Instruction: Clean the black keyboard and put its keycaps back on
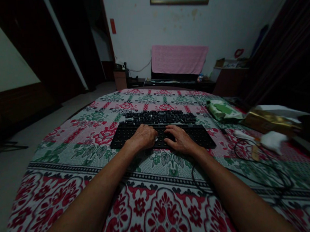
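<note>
A black keyboard (202,135) lies across the flowered bedspread in front of me. Just behind it sits a heap of loose black keycaps (160,117). My left hand (143,137) rests on the middle of the keyboard with its fingers curled in, and a small pale bit shows at its fingertips. My right hand (181,139) is right beside it on the keys, fingers bent and held together, their tips pointing at the left hand. What either hand pinches is too small and dark to name.
A green-and-white packet (223,110), a gold box (268,121) and white crumpled tissue (272,141) lie at the right of the bed. A black cable (253,166) loops across the bedspread (69,162) there. A pink cloth (179,58) covers a screen at the far wall.
</note>
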The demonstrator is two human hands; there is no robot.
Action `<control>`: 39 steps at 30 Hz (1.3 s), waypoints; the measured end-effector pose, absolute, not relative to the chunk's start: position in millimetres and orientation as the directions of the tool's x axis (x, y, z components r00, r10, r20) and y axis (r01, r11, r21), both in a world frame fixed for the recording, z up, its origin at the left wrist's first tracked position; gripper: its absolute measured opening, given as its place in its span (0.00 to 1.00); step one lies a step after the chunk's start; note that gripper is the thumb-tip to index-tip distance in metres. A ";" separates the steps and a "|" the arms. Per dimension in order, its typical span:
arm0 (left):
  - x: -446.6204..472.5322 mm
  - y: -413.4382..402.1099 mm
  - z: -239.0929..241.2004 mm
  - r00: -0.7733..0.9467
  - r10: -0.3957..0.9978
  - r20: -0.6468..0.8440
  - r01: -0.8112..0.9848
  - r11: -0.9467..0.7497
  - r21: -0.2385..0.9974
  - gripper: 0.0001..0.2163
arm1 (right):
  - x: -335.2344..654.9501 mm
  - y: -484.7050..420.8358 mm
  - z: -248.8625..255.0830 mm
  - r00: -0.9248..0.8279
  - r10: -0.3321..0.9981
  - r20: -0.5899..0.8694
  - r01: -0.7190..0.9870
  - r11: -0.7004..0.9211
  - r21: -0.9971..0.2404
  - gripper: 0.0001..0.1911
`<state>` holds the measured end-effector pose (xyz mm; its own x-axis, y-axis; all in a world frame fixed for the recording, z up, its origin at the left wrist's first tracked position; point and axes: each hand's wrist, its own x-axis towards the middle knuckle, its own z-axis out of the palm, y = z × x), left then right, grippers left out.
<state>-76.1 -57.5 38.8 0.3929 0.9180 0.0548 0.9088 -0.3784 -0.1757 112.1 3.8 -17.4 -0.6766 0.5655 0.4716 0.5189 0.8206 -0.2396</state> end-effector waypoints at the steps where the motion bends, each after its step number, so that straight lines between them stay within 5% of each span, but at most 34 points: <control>1: -76.2 -57.8 38.8 0.396 0.917 0.056 0.907 -0.380 -0.180 0.11 | 112.1 4.4 -17.4 -0.679 0.565 0.469 0.516 0.821 -0.242 0.17; 39: -81.3 -47.9 29.7 0.495 0.864 0.087 0.850 -0.461 -0.256 0.12 | 112.0 4.8 -18.6 -0.679 0.552 0.485 0.515 0.828 -0.222 0.17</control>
